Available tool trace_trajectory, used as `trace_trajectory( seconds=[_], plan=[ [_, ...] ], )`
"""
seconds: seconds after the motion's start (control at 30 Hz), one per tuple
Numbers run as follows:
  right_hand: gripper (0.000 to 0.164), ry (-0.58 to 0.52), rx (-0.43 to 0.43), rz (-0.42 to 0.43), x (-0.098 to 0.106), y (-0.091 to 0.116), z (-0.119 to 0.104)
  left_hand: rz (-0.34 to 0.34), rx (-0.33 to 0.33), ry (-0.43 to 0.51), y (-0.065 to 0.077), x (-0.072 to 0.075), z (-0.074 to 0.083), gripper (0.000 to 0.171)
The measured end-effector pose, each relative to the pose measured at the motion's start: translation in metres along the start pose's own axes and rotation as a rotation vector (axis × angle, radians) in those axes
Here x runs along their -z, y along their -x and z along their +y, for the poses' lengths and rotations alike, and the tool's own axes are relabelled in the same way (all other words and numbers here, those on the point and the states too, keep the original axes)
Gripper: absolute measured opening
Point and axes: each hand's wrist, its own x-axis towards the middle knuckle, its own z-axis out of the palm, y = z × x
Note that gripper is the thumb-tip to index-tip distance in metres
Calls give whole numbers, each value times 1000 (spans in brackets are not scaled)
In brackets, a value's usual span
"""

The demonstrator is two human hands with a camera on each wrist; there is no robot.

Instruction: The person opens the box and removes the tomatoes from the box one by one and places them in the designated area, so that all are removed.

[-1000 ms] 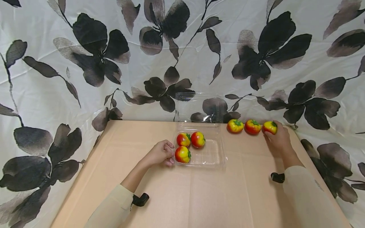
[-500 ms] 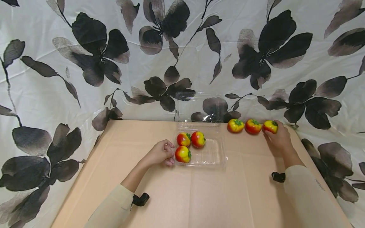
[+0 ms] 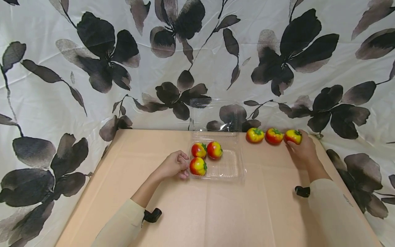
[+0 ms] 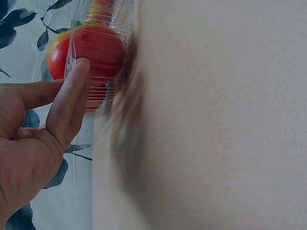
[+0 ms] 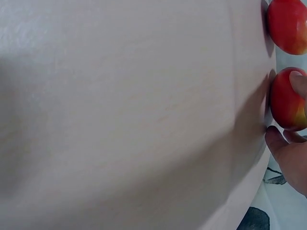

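Observation:
A clear plastic clamshell container (image 3: 229, 164) lies on the table, its lid (image 3: 197, 118) raised at the back. Three red-and-yellow fruits with green leafy tops sit in its left part, one of them a front fruit (image 3: 198, 166). My left hand (image 3: 172, 165) pinches the container's left rim between thumb and fingers, clearest in the left wrist view. At the far right, my right hand (image 3: 307, 149) grips the end fruit (image 3: 293, 136) of a row; in the right wrist view that fruit appears at the table's edge. Part of it is hidden behind the fingers.
Two more fruits stand to the left of the gripped one, a middle fruit (image 3: 274, 136) and a left fruit (image 3: 254, 135). The light tan table (image 3: 228, 212) ends just behind the row. A floral cloth (image 3: 231, 68) hangs behind and beside it.

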Motion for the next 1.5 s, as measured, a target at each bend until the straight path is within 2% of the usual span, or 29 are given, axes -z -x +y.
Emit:
trace_trajectory(
  seconds=[0.33, 0.57, 0.73, 1.1, 1.3, 1.5],
  plan=[
    [87, -11, 39, 31, 2, 3, 2, 4, -5, -15, 0, 0, 2, 27],
    [90, 28, 73, 65, 7, 12, -1, 6, 7, -17, -1, 1, 4, 28],
    [86, 41, 125, 94, 9, 19, -5, -12, -19, 2, -1, 2, 3, 27],
    [81, 42, 292, 160, 7, 37, -21, -17, -31, 18, -1, 1, 2, 26],
    [76, -25, 436, 209, 2, 51, -35, -18, -18, 10, 0, 1, 2, 26],
    [73, -41, 520, 186, -4, 67, -51, -21, -19, 10, 1, 1, 0, 26]
  ],
)
